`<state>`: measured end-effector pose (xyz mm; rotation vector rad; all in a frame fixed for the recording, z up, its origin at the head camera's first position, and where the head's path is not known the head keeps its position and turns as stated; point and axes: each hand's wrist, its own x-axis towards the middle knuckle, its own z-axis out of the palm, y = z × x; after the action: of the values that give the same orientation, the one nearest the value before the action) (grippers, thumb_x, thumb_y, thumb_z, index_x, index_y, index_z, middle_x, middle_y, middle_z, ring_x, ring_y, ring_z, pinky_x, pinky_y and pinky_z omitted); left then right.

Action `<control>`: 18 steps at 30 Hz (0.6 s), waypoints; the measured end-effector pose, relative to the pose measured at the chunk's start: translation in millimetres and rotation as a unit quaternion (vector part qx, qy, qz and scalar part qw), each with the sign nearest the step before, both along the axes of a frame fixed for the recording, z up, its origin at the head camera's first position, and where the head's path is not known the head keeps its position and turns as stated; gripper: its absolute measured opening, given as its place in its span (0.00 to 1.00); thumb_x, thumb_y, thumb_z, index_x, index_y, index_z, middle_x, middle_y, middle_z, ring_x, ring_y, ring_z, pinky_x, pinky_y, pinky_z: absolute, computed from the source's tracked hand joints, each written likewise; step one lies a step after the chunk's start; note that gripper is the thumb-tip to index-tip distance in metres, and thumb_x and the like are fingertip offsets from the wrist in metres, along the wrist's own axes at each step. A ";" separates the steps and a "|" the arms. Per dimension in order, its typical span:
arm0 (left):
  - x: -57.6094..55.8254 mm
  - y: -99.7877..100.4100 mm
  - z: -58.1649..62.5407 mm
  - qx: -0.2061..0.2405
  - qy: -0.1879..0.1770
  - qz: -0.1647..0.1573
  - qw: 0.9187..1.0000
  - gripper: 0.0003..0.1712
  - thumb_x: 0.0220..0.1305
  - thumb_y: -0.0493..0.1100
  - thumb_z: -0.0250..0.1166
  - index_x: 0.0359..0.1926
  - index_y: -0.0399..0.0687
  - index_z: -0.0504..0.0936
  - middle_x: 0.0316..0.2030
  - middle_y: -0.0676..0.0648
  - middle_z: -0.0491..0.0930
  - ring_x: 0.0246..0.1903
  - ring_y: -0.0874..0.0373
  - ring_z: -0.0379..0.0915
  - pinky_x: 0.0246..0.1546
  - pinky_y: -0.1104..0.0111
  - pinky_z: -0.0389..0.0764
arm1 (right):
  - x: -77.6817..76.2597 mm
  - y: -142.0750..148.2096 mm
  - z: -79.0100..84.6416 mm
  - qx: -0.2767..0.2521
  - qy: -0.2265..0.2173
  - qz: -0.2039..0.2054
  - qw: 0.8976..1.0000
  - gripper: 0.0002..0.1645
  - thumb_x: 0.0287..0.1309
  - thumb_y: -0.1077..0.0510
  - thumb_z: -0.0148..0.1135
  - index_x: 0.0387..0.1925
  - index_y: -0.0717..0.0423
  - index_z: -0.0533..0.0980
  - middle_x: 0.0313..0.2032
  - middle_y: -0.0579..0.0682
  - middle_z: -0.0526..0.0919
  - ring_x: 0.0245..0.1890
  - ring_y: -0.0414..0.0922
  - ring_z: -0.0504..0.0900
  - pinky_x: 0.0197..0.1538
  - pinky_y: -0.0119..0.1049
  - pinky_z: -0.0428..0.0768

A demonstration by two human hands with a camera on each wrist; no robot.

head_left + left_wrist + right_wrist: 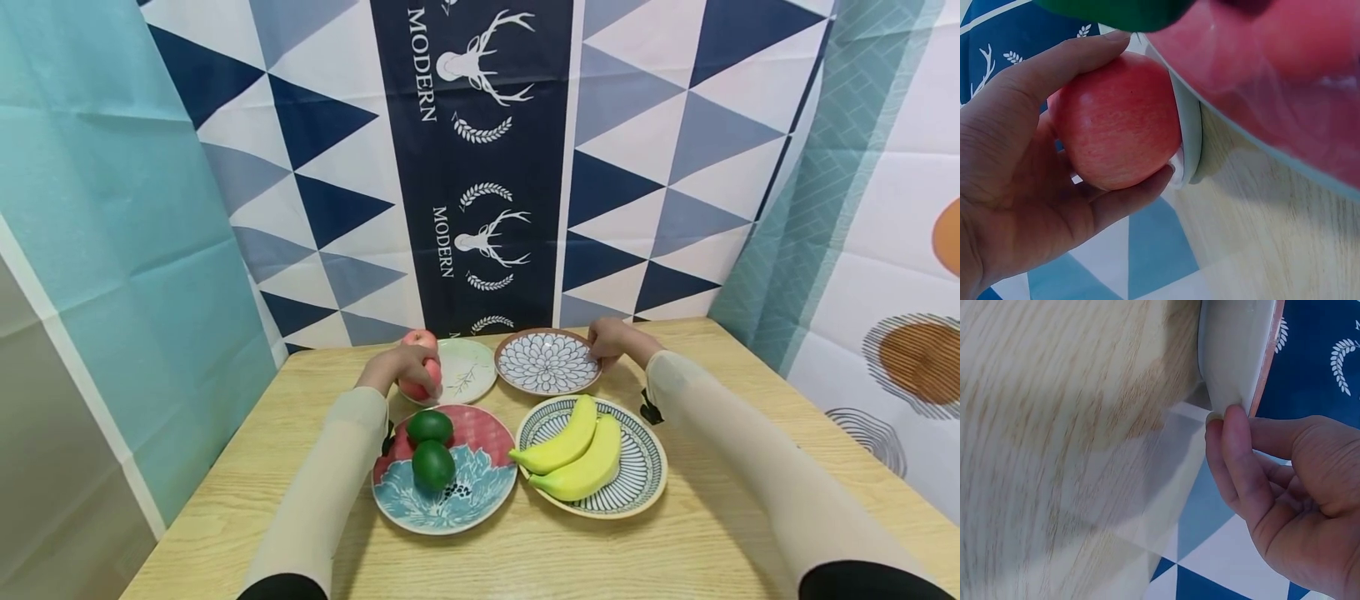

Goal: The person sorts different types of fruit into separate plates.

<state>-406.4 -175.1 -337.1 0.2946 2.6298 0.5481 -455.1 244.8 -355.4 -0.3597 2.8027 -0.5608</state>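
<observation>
My left hand (pixel 405 367) curls round a red apple (pixel 1116 122), its thumb and fingers on opposite sides. That apple is at the left side of a pale green plate (pixel 468 371) with a twig design. Just behind it sits a second red apple (pixel 420 337). At the back right, my right hand (pixel 613 340) pinches the rim of a brown-edged plate (pixel 547 360) with a flower pattern. In the right wrist view the fingertips (pixel 1235 422) are on the plate's pale outer side.
Nearer me, a red and blue plate (pixel 480 492) holds two green avocado-like fruits (pixel 432 465). Beside it, a striped plate (pixel 637 467) carries two yellow bananas (pixel 581 467). All plates are on a wooden table (pixel 555 558), with a patterned cloth (pixel 480 167) hanging behind.
</observation>
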 end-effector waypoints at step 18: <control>-1.2 4.6 0.6 -0.041 0.046 -0.040 0.997 0.29 0.54 0.49 0.79 0.57 0.56 0.81 0.58 0.43 0.74 0.55 0.45 0.71 0.56 0.54 0.79 | -2.2 -4.2 1.4 -0.008 -0.016 -0.007 1.000 0.08 0.64 0.67 0.67 0.39 0.69 0.75 0.29 0.59 0.84 0.20 0.42 0.86 0.31 0.37 0.87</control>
<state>-407.6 -170.5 -336.5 0.4066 2.7074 0.4073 -457.3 240.5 -354.0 -0.3317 2.7741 -0.5884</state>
